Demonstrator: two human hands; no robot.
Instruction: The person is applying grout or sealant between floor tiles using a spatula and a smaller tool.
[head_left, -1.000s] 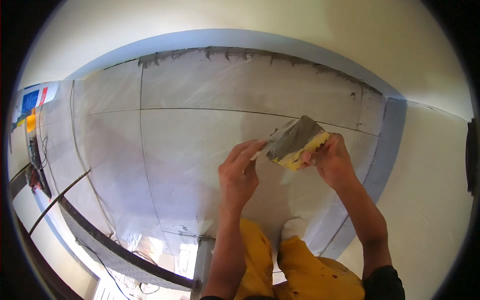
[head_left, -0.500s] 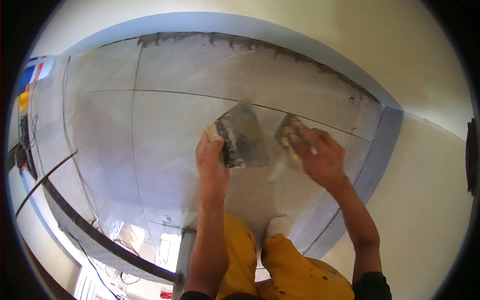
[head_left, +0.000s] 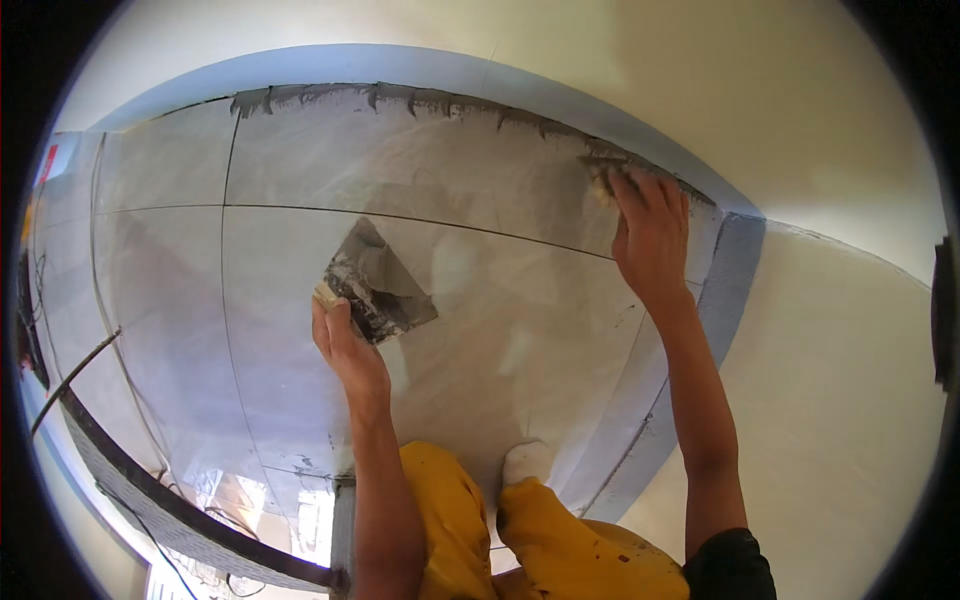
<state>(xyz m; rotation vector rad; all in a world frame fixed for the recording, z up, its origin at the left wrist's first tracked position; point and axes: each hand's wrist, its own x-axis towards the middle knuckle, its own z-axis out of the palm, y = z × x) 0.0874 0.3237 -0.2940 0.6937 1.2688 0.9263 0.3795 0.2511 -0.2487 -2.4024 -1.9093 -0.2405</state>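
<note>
My left hand (head_left: 350, 350) grips the handle of a wide putty knife (head_left: 368, 282), held flat above the tiles. Grey paste lies on its blade, with dried smears near the handle. At the far right, my right hand (head_left: 652, 240) is closed around a smaller putty knife (head_left: 600, 185), mostly hidden behind the fingers. That blade is at the grey filler strip (head_left: 520, 115) running along the tiles' far edge below the wall. Several ragged smears of filler spill from the strip onto the large pale floor tiles (head_left: 300, 290).
A blue-grey band (head_left: 735, 275) borders the tiles at the wall (head_left: 820, 400). At lower left stand a dark-edged rail (head_left: 190, 500) and a grey post (head_left: 343, 530); a thin cable (head_left: 105, 270) crosses the floor. My foot (head_left: 525, 462) rests on the tiles.
My right hand has reached up and away, bringing the smaller knife from beside the wide one to the far edge. My left hand has shifted left with the wide knife, and the view has shifted.
</note>
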